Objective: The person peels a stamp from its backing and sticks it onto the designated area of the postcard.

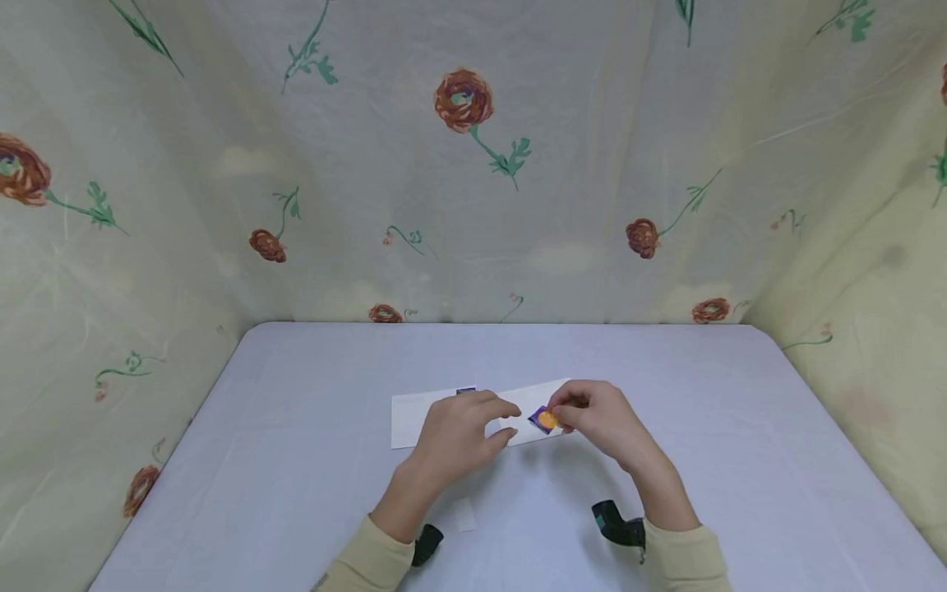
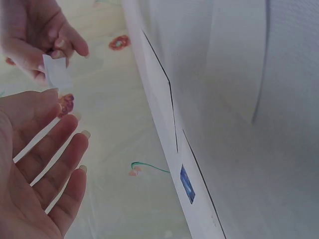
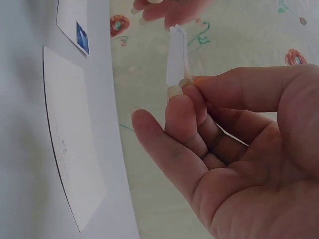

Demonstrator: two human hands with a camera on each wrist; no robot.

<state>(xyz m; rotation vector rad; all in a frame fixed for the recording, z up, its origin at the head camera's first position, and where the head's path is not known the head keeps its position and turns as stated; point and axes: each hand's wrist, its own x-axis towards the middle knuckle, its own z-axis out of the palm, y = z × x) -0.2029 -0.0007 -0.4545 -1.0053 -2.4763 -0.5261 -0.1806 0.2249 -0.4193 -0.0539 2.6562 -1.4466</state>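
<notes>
My right hand [image 1: 610, 423] pinches a small stamp [image 1: 544, 419] between thumb and fingers, its purple and orange picture facing up in the head view. In the right wrist view the stamp's white back [image 3: 176, 57] and jagged edge show, held above the table. Beneath it lies a plain white envelope [image 1: 534, 396], slightly turned. My left hand [image 1: 460, 432] hovers to the left of the stamp, fingers spread and holding nothing. Below that hand is a second white envelope [image 1: 414, 419], partly hidden, with a dark blue stamp [image 2: 187, 184] at its corner.
A small white paper slip [image 1: 464, 515] lies on the white table [image 1: 296, 493] near my left forearm. Black wrist devices [image 1: 620, 526] sit by both sleeves. Flower-patterned cloth [image 1: 577, 164] hangs behind and along the sides of the table.
</notes>
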